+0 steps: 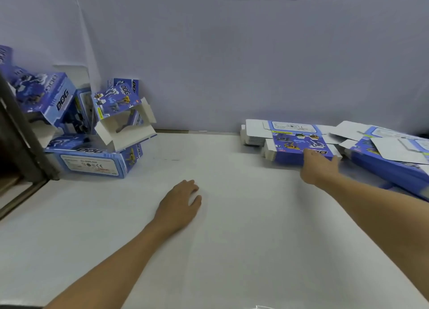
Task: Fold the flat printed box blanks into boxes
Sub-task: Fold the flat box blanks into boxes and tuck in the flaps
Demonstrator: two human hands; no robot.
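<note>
A stack of flat blue printed box blanks (294, 139) lies at the back right of the white table (232, 239). My right hand (319, 167) reaches onto the near edge of the top blank, fingers laid over it; whether the thumb is under the blank is hidden. My left hand (181, 204) rests on the bare table in the middle, fingers loosely curled and holding nothing. Several folded blue "DOG" boxes (92, 127) are piled at the back left, some with their end flaps open.
More flat blanks (390, 153) lie skewed at the far right edge. A white wall (232, 65) closes the back of the table. A dark frame (21, 144) stands at the left edge beside the pile of boxes.
</note>
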